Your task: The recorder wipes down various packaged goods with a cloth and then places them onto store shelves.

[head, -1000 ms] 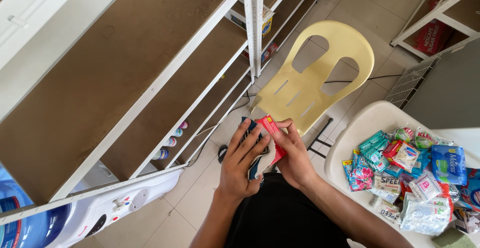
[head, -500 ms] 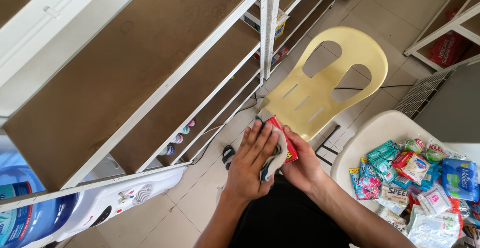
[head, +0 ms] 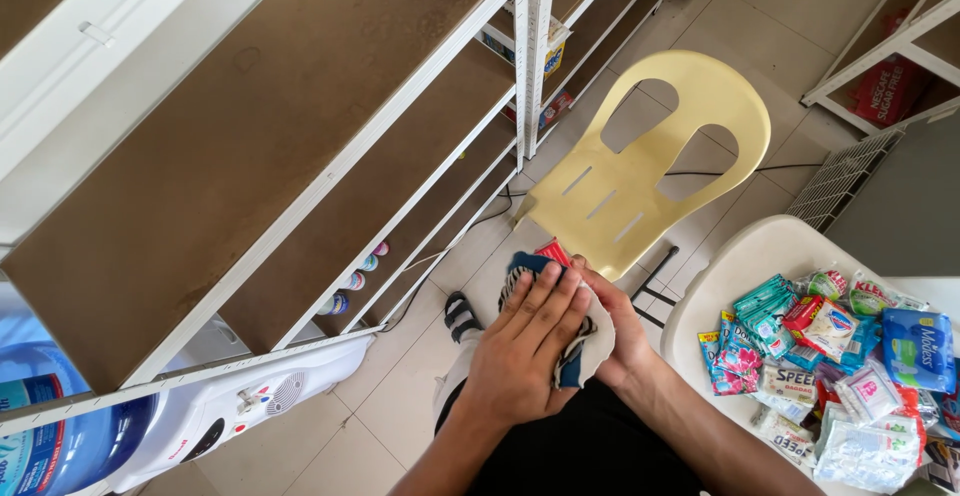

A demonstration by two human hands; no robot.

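My left hand [head: 525,354] lies flat on a white and blue cloth [head: 590,346], pressing it over a small red packet [head: 553,252] whose corner sticks out at the top. My right hand [head: 622,334] holds the packet and the cloth from underneath, mostly hidden by them. Both hands are in front of my body, above my dark trousers.
White metal shelving with brown boards [head: 300,146] fills the left. A yellow plastic chair [head: 650,166] stands ahead. A white chair [head: 740,266] at right carries several small sachets and packets [head: 830,346]. A water dispenser [head: 230,406] and blue bottle [head: 40,426] stand at lower left.
My left hand has slid down over the packet, covering more of it with the cloth. The view has shifted slightly.
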